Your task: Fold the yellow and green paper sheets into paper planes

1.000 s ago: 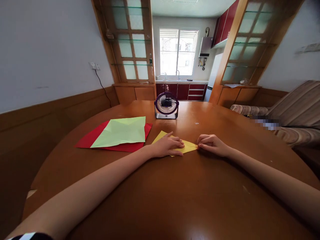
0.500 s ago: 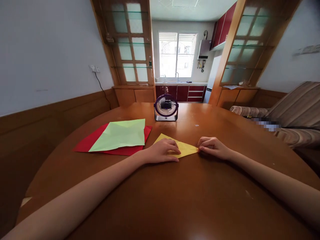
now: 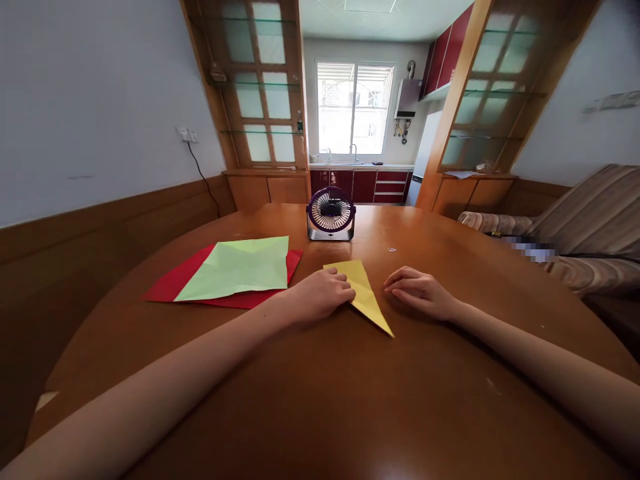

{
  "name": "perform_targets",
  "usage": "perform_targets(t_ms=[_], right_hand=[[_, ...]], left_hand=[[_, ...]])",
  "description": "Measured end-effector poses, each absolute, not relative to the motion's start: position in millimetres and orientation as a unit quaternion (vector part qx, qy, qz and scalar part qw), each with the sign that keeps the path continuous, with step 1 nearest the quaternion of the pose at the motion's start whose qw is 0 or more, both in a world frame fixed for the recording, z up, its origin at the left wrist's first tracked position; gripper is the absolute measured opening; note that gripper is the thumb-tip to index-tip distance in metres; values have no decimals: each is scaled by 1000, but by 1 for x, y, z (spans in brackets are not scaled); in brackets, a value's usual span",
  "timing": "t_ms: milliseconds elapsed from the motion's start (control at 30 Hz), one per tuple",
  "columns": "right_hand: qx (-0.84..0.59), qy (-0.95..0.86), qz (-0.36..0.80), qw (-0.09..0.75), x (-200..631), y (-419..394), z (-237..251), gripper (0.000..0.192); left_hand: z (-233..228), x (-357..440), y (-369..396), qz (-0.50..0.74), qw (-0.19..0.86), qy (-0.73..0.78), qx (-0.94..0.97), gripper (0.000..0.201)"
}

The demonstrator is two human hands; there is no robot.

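A folded sheet of yellow paper (image 3: 367,297) lies on the table in front of me, one long point aimed down and to the right. My left hand (image 3: 325,293) is closed on its left edge, fingers curled over the paper and partly hiding it. To the right of the paper, apart from it, my right hand (image 3: 423,293) rests just over the table with its fingers loosely bent and a gap between thumb and fingers. Nothing shows in that hand.
On the left, a light green sheet (image 3: 240,267) lies on top of a red sheet (image 3: 170,287). A small purple fan (image 3: 331,212) stands beyond the yellow paper on the round wooden table (image 3: 320,413). A striped sofa (image 3: 590,213) is at the right.
The yellow paper has turned clockwise, its long tip swinging from the right toward me. My right hand has let go of that tip, and my left hand has curled in on the paper.
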State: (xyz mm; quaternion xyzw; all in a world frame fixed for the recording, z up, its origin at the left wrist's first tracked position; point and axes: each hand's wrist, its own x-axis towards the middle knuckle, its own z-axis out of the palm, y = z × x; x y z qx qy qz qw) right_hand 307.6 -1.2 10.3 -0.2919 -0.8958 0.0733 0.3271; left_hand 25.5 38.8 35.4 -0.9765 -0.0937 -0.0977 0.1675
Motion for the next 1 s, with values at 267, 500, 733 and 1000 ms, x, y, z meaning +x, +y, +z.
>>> perform_targets(t_ms=[267, 500, 733, 1000], right_hand=[[-297, -898, 35, 324, 306, -1, 9, 25], [-316, -914, 56, 249, 304, 0, 2, 29], [-299, -925, 40, 230, 303, -1, 3, 28], [-276, -933, 17, 231, 300, -5, 8, 27]], left_hand=[[29, 9, 59, -162, -35, -107, -980, 22], [23, 7, 66, -171, -139, -106, -970, 28], [24, 17, 49, -145, -12, -189, -971, 20], [0, 37, 22, -146, 105, -240, -954, 40]])
